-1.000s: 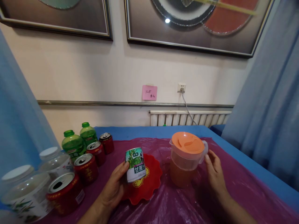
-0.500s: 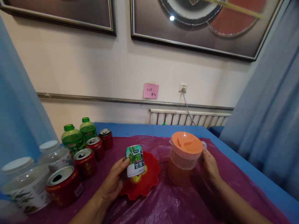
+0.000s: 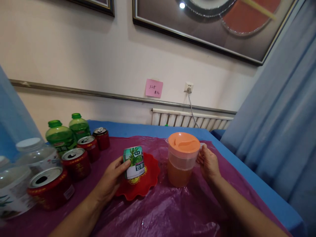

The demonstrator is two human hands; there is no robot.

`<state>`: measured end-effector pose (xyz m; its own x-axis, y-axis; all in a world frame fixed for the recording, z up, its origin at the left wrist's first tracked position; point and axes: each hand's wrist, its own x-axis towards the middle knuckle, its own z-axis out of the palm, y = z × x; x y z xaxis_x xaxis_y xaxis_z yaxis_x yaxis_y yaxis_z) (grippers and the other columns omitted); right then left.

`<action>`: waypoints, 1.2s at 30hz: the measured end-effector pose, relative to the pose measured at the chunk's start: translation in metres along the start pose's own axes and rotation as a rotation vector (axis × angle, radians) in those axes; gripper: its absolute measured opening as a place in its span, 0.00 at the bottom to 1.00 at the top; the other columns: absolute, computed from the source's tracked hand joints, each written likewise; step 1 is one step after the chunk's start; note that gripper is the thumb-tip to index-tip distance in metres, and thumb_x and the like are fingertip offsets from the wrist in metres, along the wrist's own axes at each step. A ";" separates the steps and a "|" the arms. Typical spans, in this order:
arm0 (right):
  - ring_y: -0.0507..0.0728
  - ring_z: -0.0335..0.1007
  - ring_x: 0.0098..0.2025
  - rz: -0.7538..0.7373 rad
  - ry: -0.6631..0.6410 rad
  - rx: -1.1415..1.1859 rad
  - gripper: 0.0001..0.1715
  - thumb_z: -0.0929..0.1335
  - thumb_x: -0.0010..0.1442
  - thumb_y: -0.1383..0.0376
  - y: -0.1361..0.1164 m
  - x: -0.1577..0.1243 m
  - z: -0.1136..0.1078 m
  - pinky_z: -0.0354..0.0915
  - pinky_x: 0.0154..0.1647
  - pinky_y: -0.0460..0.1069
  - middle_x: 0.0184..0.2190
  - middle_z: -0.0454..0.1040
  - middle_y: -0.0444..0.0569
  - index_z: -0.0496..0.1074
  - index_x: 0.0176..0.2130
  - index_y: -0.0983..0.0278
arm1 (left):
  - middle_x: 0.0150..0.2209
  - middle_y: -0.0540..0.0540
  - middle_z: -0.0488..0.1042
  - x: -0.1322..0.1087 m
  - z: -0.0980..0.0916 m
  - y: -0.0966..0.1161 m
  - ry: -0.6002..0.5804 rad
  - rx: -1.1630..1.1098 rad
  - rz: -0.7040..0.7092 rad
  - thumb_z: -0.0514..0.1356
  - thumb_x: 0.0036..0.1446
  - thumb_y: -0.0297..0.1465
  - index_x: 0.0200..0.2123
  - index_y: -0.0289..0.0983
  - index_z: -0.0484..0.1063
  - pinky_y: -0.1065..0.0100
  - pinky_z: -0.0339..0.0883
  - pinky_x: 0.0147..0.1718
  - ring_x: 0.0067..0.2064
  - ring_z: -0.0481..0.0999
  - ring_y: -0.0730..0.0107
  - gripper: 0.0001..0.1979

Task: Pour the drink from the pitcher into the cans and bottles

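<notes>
In my left hand [image 3: 114, 174] is a green and white drink can [image 3: 134, 163], gripped from its left side and tilted slightly. Below it a red scalloped plate [image 3: 150, 179] with a yellow print lies on the purple plastic sheet [image 3: 170, 214]. To the right stands a clear pitcher [image 3: 181, 164] part full of orange-brown liquid, under an orange lid [image 3: 184, 142]. My right hand [image 3: 208, 161] is closed round the pitcher's handle, which it mostly hides.
On the left stand several red cans [image 3: 50, 187], two green bottles [image 3: 60, 136] and two clear jars with white lids [image 3: 37, 154]. A blue cloth [image 3: 237, 158] borders the sheet. Behind are a radiator [image 3: 177, 118] and a plugged-in cable [image 3: 192, 110].
The whole view has shifted, so things sit further left and a little higher. Both hands keep their holds on the can and the pitcher handle.
</notes>
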<state>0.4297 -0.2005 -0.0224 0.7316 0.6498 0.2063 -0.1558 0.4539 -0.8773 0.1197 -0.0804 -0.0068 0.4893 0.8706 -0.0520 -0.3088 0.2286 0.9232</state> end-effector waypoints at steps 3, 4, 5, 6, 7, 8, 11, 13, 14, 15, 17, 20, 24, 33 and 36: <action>0.45 0.39 0.18 -0.014 0.011 0.009 0.39 0.76 0.49 0.39 -0.010 0.004 0.007 0.44 0.18 0.43 0.15 0.47 0.32 0.53 0.21 0.60 | 0.42 0.41 0.84 0.002 -0.004 -0.003 0.006 0.077 0.051 0.75 0.43 0.43 0.49 0.34 0.76 0.62 0.78 0.42 0.43 0.84 0.51 0.32; 0.45 0.39 0.17 -0.020 0.018 0.012 0.39 0.76 0.49 0.39 -0.014 0.006 0.010 0.44 0.18 0.43 0.15 0.47 0.32 0.53 0.21 0.60 | 0.43 0.40 0.84 0.003 -0.006 -0.005 0.002 0.113 0.071 0.75 0.44 0.43 0.50 0.34 0.75 0.60 0.77 0.43 0.45 0.83 0.49 0.32; 0.45 0.38 0.17 -0.027 0.023 0.015 0.39 0.76 0.50 0.39 -0.019 0.008 0.014 0.44 0.18 0.43 0.15 0.47 0.31 0.53 0.21 0.60 | 0.44 0.40 0.83 0.004 -0.009 -0.006 -0.003 0.152 0.092 0.74 0.45 0.44 0.50 0.34 0.75 0.59 0.77 0.45 0.48 0.82 0.48 0.32; 0.45 0.39 0.17 -0.038 0.027 0.018 0.38 0.75 0.50 0.39 -0.024 0.011 0.018 0.44 0.18 0.43 0.16 0.47 0.31 0.53 0.22 0.60 | 0.45 0.40 0.83 0.006 -0.011 -0.007 -0.007 0.196 0.113 0.73 0.46 0.45 0.51 0.35 0.74 0.58 0.76 0.46 0.50 0.81 0.46 0.32; 0.45 0.39 0.17 -0.051 0.033 0.021 0.38 0.75 0.50 0.39 -0.030 0.014 0.024 0.44 0.18 0.43 0.16 0.48 0.31 0.53 0.22 0.60 | 0.47 0.39 0.83 0.007 -0.013 -0.008 -0.011 0.242 0.131 0.72 0.47 0.46 0.51 0.35 0.74 0.57 0.76 0.47 0.51 0.80 0.45 0.32; 0.45 0.39 0.17 -0.066 0.038 0.023 0.38 0.75 0.50 0.39 -0.037 0.018 0.031 0.44 0.18 0.43 0.16 0.48 0.31 0.53 0.22 0.61 | 0.48 0.39 0.82 0.007 -0.015 -0.008 -0.012 0.287 0.148 0.72 0.47 0.46 0.52 0.35 0.74 0.57 0.75 0.48 0.52 0.79 0.45 0.32; 0.45 0.41 0.17 -0.123 0.048 0.021 0.38 0.76 0.49 0.39 -0.058 0.029 0.056 0.45 0.17 0.44 0.16 0.49 0.32 0.54 0.21 0.61 | 0.50 0.39 0.81 0.008 -0.017 -0.008 -0.019 0.402 0.199 0.72 0.45 0.47 0.51 0.36 0.74 0.54 0.74 0.50 0.53 0.79 0.44 0.33; 0.45 0.42 0.17 -0.154 0.037 0.027 0.38 0.76 0.48 0.39 -0.067 0.033 0.075 0.45 0.17 0.44 0.16 0.50 0.32 0.56 0.21 0.61 | 0.52 0.38 0.81 0.006 -0.016 -0.007 -0.029 0.471 0.234 0.72 0.45 0.46 0.52 0.36 0.73 0.53 0.73 0.52 0.53 0.79 0.44 0.34; 0.45 0.42 0.17 -0.165 0.030 0.039 0.37 0.76 0.47 0.39 -0.069 0.034 0.084 0.45 0.17 0.44 0.16 0.50 0.32 0.56 0.21 0.61 | 0.52 0.38 0.80 0.005 -0.016 -0.007 -0.029 0.516 0.255 0.71 0.45 0.45 0.54 0.36 0.72 0.52 0.73 0.53 0.53 0.79 0.45 0.34; 0.45 0.42 0.17 -0.170 0.025 0.056 0.37 0.77 0.47 0.40 -0.069 0.033 0.091 0.44 0.17 0.43 0.16 0.51 0.32 0.57 0.22 0.61 | 0.54 0.38 0.79 0.003 -0.016 -0.007 -0.028 0.569 0.277 0.71 0.46 0.44 0.55 0.36 0.71 0.52 0.72 0.54 0.54 0.78 0.45 0.34; 0.45 0.43 0.17 -0.160 0.016 0.096 0.36 0.77 0.48 0.40 -0.062 0.028 0.100 0.44 0.17 0.43 0.16 0.52 0.33 0.58 0.22 0.62 | 0.56 0.37 0.77 -0.001 -0.016 -0.007 -0.028 0.688 0.313 0.71 0.45 0.41 0.57 0.36 0.70 0.52 0.69 0.57 0.57 0.76 0.45 0.36; 0.45 0.44 0.18 -0.110 0.002 0.128 0.35 0.77 0.49 0.42 -0.044 0.017 0.101 0.45 0.17 0.43 0.17 0.54 0.33 0.59 0.22 0.62 | 0.60 0.38 0.74 -0.006 -0.017 -0.008 -0.044 0.818 0.309 0.70 0.45 0.40 0.60 0.36 0.67 0.54 0.66 0.60 0.61 0.72 0.46 0.39; 0.46 0.45 0.18 -0.022 -0.038 0.076 0.31 0.78 0.51 0.46 -0.028 0.008 0.085 0.46 0.18 0.43 0.18 0.54 0.34 0.61 0.24 0.62 | 0.62 0.39 0.71 -0.011 -0.018 -0.009 -0.042 0.902 0.313 0.70 0.43 0.38 0.62 0.39 0.65 0.52 0.61 0.63 0.63 0.69 0.46 0.41; 0.50 0.52 0.22 -0.081 -0.055 -0.257 0.26 0.77 0.49 0.44 -0.045 0.008 0.052 0.50 0.19 0.44 0.20 0.60 0.39 0.74 0.30 0.63 | 0.56 0.44 0.75 -0.015 -0.009 -0.001 -0.121 0.891 0.326 0.70 0.41 0.29 0.58 0.41 0.68 0.56 0.63 0.59 0.57 0.72 0.51 0.37; 0.50 0.54 0.23 -0.114 -0.045 -0.435 0.31 0.77 0.46 0.40 -0.049 0.006 0.055 0.52 0.20 0.44 0.19 0.60 0.40 0.71 0.25 0.63 | 0.54 0.45 0.76 -0.016 -0.008 -0.004 -0.143 0.891 0.321 0.70 0.41 0.30 0.56 0.40 0.69 0.58 0.65 0.57 0.55 0.74 0.53 0.35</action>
<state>0.4058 -0.1855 0.0459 0.6967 0.6410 0.3221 0.2244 0.2317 -0.9466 0.1064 -0.0913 -0.0127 0.6026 0.7589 0.2469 0.2593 -0.4788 0.8388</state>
